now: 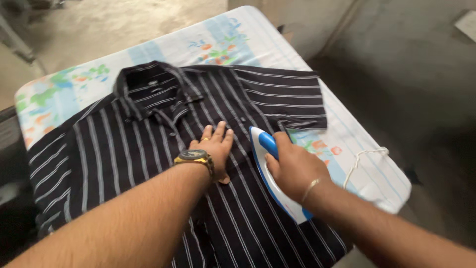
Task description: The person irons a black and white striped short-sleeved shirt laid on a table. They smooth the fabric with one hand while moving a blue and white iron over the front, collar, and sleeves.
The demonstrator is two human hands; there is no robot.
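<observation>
Two bare forearms are reaching in from the near edge toward a black striped shirt (pixel 148 149) that is lying front-up across a floral-covered ironing board (pixel 238 39), collar pointing away. Farthest left, the board's cover is peeking out beyond the shirt's shoulder. Moving right, the left hand (pixel 215 149), with a gold wristwatch (pixel 194 157) on it, is resting palm-down on the chest near the button placket, fingers spread flat and gripping nothing, pinning the cloth. Just beside it, the right hand (pixel 292 166) is wrapping its fingers closed around the blue handle of a white and blue iron (pixel 270 173), whose soleplate is sitting on the fabric, tip aimed toward the collar. Farther right, a white cord (pixel 364 159) is trailing over the board's edge. Pressing well here probably means holding the cloth taut ahead of the iron and keeping fingertips out of its path.
</observation>
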